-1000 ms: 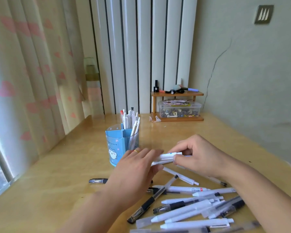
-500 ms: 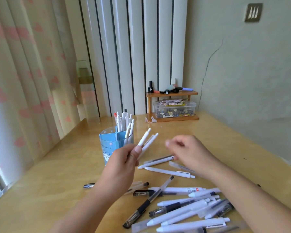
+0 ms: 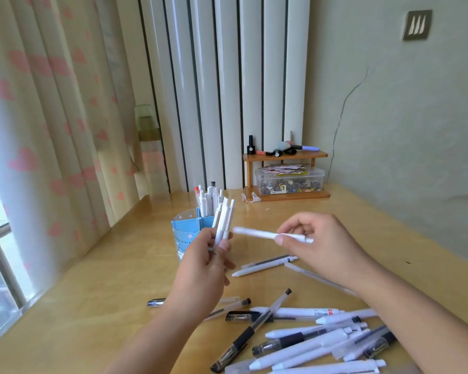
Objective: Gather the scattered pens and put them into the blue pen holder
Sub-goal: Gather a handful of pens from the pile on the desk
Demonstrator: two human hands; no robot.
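Note:
The blue pen holder (image 3: pixel 185 233) stands on the wooden table (image 3: pixel 92 306) with several white pens upright in it. In front of it my left hand (image 3: pixel 204 265) grips a small bunch of white pens (image 3: pixel 223 221), tips pointing up. My right hand (image 3: pixel 319 238) holds one white pen (image 3: pixel 257 233) level, its end pointing left toward the bunch. Two white pens (image 3: pixel 265 267) lie below my right hand. A pile of several white, black and clear pens (image 3: pixel 303 338) is scattered at the near right.
A small wooden shelf (image 3: pixel 285 157) with a clear plastic box (image 3: pixel 289 180) of small items stands against the back wall. Curtains (image 3: pixel 52 117) hang along the left; a dark pen (image 3: pixel 156 302) lies by the left forearm.
My left hand has lifted white pens upright in front of the holder. My right hand picked one white pen off the table and raised it toward them.

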